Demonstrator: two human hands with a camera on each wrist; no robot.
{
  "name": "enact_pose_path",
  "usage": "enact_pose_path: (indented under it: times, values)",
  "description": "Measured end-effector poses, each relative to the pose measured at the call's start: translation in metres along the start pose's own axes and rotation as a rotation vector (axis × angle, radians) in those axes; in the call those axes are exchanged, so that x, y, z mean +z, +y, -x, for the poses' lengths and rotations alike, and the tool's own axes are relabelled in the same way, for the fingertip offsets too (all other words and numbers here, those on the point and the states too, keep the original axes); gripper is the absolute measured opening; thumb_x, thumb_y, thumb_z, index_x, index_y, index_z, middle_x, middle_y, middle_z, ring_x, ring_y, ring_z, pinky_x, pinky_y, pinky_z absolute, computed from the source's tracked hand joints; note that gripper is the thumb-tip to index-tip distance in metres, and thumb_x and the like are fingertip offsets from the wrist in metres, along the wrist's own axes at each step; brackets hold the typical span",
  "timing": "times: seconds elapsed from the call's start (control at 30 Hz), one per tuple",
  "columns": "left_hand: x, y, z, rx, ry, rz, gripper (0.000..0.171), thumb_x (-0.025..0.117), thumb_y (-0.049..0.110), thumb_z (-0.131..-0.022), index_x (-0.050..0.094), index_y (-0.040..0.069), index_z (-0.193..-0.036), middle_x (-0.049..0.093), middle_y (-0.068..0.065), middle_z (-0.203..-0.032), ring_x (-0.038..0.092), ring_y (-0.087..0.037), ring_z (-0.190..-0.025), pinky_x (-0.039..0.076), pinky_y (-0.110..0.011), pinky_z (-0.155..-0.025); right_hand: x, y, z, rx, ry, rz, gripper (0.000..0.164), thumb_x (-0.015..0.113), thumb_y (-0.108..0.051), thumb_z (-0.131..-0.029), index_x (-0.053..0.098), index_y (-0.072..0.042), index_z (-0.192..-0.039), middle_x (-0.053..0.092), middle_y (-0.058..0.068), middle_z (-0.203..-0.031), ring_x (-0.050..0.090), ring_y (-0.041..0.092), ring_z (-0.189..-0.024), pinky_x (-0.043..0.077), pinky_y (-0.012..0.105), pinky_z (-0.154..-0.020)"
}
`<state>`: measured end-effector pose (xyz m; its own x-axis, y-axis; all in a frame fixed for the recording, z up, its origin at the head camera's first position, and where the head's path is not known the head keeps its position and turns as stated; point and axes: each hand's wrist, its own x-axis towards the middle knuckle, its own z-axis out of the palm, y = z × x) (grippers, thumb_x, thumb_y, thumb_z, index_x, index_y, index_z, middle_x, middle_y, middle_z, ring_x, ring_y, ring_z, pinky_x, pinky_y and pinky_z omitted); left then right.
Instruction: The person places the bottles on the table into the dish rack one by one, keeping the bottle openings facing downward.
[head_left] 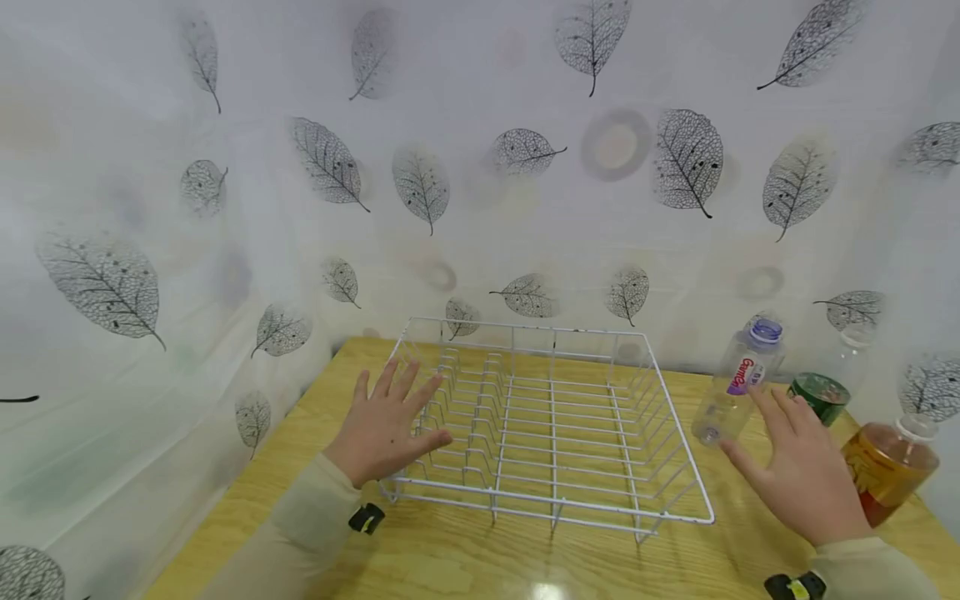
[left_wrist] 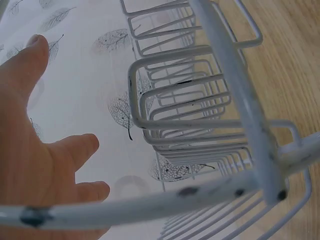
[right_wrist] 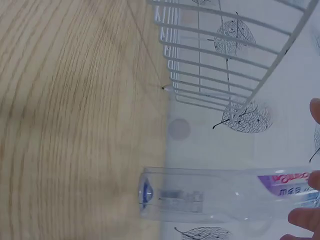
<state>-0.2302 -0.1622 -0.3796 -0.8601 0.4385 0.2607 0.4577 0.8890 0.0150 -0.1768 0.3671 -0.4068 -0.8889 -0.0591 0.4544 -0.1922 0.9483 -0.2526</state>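
Note:
A white wire dish rack (head_left: 555, 500) stands on the wooden table. Over its left side is my left hand (head_left: 386, 425), palm down with fingers spread and nothing held. The left wrist view shows this hand beside the rack's chipped bars (left_wrist: 245, 100). On the right stands a clear plastic bottle (head_left: 738, 375), uncapped, with a red and purple label. My right hand (head_left: 802, 467) is next to it, its fingers extended near the label. In the right wrist view, fingertips (right_wrist: 305, 218) overlap the bottle; whether they touch it I cannot tell.
Behind and beside my right hand are a clear bottle with a green label (head_left: 821, 396) and a bottle of amber liquid (head_left: 892, 462). A leaf-patterned white sheet (head_left: 487, 225) hangs behind the table (head_left: 450, 550) and along its left side.

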Motion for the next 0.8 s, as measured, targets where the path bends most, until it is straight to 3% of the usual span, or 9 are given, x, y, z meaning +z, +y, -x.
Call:
enact_pose_path:
  times: [0.17,0.27,0.4,0.8]
  values:
    - [0.0,0.0,0.0,-0.001,-0.004,0.009,0.089,0.042,0.079,-0.091,0.032,0.025,-0.161,0.021,-0.017,-0.165,0.014,-0.044,-0.151,0.007,-0.073,-0.114,0.007,0.012,-0.004,0.131,-0.016,-0.169,0.094,0.062,-0.043,-0.1,0.008,0.003,-0.161,0.016,0.039,-0.158,0.016,0.062,-0.14,0.012,0.076,-0.109]
    - [0.0,0.0,0.001,-0.002,-0.004,0.017,0.089,0.043,0.079,-0.091,0.031,0.025,-0.161,0.019,-0.017,-0.165,0.012,-0.043,-0.151,0.006,-0.073,-0.114,0.01,0.017,-0.007,0.252,-0.052,-0.286,0.098,0.058,-0.045,-0.101,-0.004,0.002,-0.16,0.008,0.041,-0.158,0.016,0.065,-0.138,0.021,0.081,-0.1]
    - [0.001,0.0,0.001,-0.001,0.0,0.017,0.088,0.042,0.079,-0.092,0.03,0.026,-0.162,0.019,-0.017,-0.165,0.012,-0.043,-0.151,0.006,-0.073,-0.114,0.015,0.025,-0.013,0.371,-0.118,-0.415,0.102,0.054,-0.05,-0.102,-0.015,-0.001,-0.159,0.001,0.042,-0.157,0.011,0.066,-0.139,0.022,0.083,-0.096]
    - [0.003,-0.001,0.001,0.002,0.007,0.014,0.088,0.042,0.079,-0.092,0.031,0.025,-0.161,0.021,-0.018,-0.165,0.012,-0.042,-0.151,0.008,-0.073,-0.114,0.05,0.048,-0.031,0.454,-0.203,-0.602,0.112,0.06,-0.05,-0.099,-0.023,-0.003,-0.156,0.002,0.044,-0.156,0.012,0.064,-0.141,0.02,0.077,-0.106]
